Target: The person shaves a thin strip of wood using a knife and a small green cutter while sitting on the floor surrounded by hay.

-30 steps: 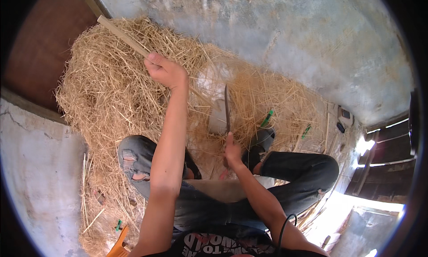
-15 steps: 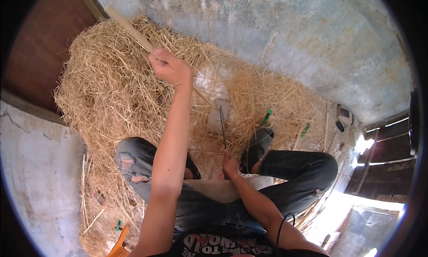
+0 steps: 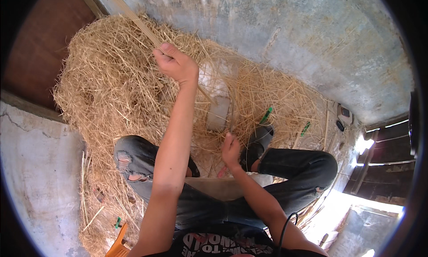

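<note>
My left hand [image 3: 177, 64] is closed around a long pale strip of wood or bamboo [image 3: 136, 19]. The strip slants from the upper left, past my fist, down to the top of a grey block [image 3: 218, 114] on the ground between my feet. My right hand [image 3: 230, 150] grips a knife [image 3: 232, 116] with a long thin blade, pointing away from me just right of the block. Motion blurs the blade, and my fingers cover its handle. I cannot tell whether blade and strip touch.
A large heap of straw [image 3: 107, 74] rises at the left, with loose stalks around the block. Green-handled tools [image 3: 266, 116] lie to the right. A weathered wall [image 3: 285, 43] closes the far side. An orange plastic piece [image 3: 117, 243] sits at lower left. My bent knees flank the work.
My left hand and the strip have shifted slightly right and away from me. My right hand has moved forward, and the knife has swung from left of upright to the block's right side.
</note>
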Motion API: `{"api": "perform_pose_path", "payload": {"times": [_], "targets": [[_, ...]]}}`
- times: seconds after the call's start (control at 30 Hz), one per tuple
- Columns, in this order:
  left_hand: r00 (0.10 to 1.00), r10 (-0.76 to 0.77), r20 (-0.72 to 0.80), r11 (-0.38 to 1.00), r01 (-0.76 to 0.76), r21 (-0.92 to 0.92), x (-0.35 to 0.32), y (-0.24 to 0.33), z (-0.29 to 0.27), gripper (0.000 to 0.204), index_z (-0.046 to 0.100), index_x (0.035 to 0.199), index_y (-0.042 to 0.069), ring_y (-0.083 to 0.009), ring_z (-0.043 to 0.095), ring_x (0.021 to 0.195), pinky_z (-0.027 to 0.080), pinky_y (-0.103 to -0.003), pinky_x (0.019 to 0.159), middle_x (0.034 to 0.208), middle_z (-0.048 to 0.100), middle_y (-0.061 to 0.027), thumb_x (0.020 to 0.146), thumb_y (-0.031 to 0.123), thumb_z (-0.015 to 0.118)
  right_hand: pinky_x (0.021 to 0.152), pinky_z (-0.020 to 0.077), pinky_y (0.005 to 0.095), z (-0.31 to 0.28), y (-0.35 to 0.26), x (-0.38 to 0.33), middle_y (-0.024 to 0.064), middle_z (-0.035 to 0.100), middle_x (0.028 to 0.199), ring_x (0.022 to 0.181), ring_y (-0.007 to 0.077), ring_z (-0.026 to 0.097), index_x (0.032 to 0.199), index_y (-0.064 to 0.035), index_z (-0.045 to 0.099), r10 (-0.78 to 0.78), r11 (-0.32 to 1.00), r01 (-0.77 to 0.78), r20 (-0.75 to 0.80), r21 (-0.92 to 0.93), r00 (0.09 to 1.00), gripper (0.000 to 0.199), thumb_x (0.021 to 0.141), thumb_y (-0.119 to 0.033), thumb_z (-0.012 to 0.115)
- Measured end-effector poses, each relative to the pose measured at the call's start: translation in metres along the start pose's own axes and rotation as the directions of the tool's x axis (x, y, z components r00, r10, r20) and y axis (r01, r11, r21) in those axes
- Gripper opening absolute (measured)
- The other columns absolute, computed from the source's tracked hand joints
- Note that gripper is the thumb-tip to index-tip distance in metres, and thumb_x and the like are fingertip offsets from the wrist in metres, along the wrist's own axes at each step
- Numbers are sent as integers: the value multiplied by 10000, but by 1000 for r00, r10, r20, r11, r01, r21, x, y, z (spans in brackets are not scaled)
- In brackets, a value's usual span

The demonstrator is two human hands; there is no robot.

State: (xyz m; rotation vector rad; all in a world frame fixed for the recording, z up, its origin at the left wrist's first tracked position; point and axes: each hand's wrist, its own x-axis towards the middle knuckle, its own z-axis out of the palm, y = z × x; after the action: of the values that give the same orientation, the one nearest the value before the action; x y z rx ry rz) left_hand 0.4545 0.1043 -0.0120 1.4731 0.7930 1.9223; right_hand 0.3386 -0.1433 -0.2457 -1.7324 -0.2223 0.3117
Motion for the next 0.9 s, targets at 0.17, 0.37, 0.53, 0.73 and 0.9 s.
{"api": "perform_pose_path", "payload": {"times": [0.17, 0.37, 0.53, 0.73, 0.9], "targets": [[996, -52, 70, 996, 57, -72, -2, 9, 6, 497, 452, 819, 61, -138, 373, 524, 308, -327, 510, 592, 395, -4, 1094, 467, 372, 469, 388, 402, -4, 109, -10, 55, 529, 606, 518, 180, 525, 676, -56, 535, 445, 860, -442, -48, -257, 894, 615, 1018, -567, 519], [993, -91, 71, 989, 99, -111, 9, -11, -11, 502, 467, 813, 57, -127, 395, 523, 323, -321, 502, 586, 412, -3, 1092, 466, 384, 418, 352, 325, 0, -25, 48, 1, 438, 582, 440, 127, 441, 750, -93, 488, 177, 971, -174, -3, 163, 984, 581, 1021, -607, 478], [986, -60, 155, 979, 88, -181, 5, -7, -17, 503, 460, 792, 64, -119, 414, 527, 337, -313, 505, 577, 414, -1, 1092, 461, 386, 429, 338, 303, -9, -178, 52, 12, 433, 600, 458, 138, 453, 779, -70, 465, -190, 793, 209, -94, 572, 977, 574, 1053, -572, 425], [971, -29, 235, 976, 79, -204, -11, 13, -10, 501, 454, 758, 69, -119, 422, 511, 339, -310, 502, 559, 424, 0, 1094, 437, 394, 453, 347, 332, 5, -96, 6, 31, 439, 580, 480, 154, 450, 737, -53, 470, -219, 952, 236, -105, 194, 970, 578, 1061, -531, 433], [956, -115, 268, 955, 180, -234, -29, 20, -14, 490, 448, 738, 80, -117, 415, 512, 331, -314, 499, 561, 421, 3, 1094, 414, 404, 449, 360, 315, -9, -1, -12, 10, 444, 574, 459, 129, 447, 687, -74, 488, 323, 946, -322, 102, -23, 941, 591, 1042, -547, 480]]}}
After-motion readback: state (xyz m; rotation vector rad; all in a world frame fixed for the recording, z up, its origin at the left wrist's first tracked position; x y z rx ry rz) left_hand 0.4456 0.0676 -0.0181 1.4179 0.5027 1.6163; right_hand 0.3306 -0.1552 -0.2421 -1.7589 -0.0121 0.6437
